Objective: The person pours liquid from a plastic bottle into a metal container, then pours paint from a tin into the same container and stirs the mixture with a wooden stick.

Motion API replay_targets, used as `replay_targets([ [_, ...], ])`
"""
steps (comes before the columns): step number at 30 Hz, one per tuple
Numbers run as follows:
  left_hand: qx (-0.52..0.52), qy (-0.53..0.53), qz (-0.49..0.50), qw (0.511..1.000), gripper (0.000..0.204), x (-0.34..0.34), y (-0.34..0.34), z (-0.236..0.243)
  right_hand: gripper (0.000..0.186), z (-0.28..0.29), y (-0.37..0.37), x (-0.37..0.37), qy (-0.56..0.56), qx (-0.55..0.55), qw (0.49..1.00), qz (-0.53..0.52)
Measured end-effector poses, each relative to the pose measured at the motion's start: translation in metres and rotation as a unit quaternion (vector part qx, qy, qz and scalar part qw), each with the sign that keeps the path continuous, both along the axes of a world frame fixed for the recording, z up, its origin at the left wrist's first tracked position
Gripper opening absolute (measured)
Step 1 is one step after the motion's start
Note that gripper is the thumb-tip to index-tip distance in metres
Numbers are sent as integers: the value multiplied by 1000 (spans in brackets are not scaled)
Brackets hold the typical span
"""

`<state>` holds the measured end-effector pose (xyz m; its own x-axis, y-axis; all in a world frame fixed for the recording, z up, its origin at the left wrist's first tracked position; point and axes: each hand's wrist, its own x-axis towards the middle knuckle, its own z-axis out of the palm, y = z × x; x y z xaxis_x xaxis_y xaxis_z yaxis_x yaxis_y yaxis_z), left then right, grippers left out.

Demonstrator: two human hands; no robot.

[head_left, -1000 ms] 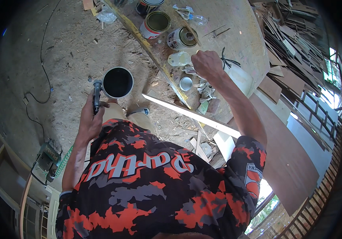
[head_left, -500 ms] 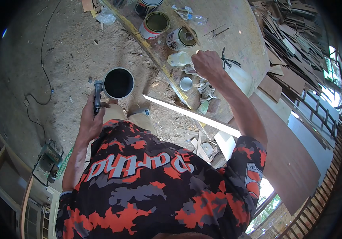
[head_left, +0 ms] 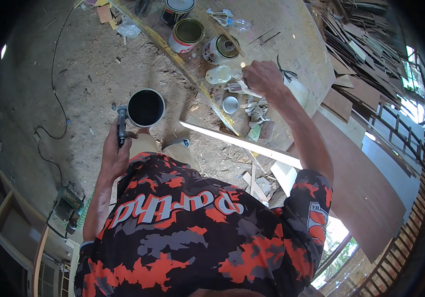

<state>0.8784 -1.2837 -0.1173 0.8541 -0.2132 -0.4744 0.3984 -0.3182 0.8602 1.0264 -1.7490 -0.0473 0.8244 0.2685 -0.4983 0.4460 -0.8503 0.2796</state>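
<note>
My left hand [head_left: 115,156] is wrapped round the handle of a spray gun [head_left: 122,126]. The gun's round, open cup [head_left: 160,101] looks dark inside and hangs over the floor. My right hand [head_left: 263,80] is closed in a fist above the worktable [head_left: 301,54]; what its fingers grip, if anything, is hidden. Left of that fist, a pale translucent plastic bottle [head_left: 218,74] lies on the table. A small white cup [head_left: 230,104] stands nearer me, with crumpled cloth [head_left: 258,111] beside it.
Several paint cans stand along the table's left side, including an open red-and-white can [head_left: 186,37] and one with a stick [head_left: 217,49] across it. A long pale wood strip [head_left: 242,144] juts from the table. Board offcuts [head_left: 361,59] pile up at right. A cable [head_left: 53,74] crosses the floor.
The whole view has shifted slightly. My right fist sits a little farther right of the plastic bottle. The left hand keeps its hold on the spray gun.
</note>
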Motion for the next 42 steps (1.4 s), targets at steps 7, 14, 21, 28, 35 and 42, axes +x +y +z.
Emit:
replay_targets([
  [7,-40,-10,5,999,60,2,0,1,28,31,-111,-12,-132,177,975,26],
  [14,-36,-12,8,999,59,5,-3,7,36,33,-205,-43,-212,368,856,-294],
  [21,-35,3,-15,999,57,13,-6,13,38,9,-217,-57,-264,327,853,-311],
  [28,-21,40,-39,998,60,18,-6,19,57,9,-186,-44,-310,215,861,-341],
  [35,-29,18,-40,999,54,18,-2,9,54,25,-95,-28,-561,123,809,-126],
  [42,-45,-14,-33,998,44,17,-7,10,51,-115,-40,8,-390,430,746,-326],
])
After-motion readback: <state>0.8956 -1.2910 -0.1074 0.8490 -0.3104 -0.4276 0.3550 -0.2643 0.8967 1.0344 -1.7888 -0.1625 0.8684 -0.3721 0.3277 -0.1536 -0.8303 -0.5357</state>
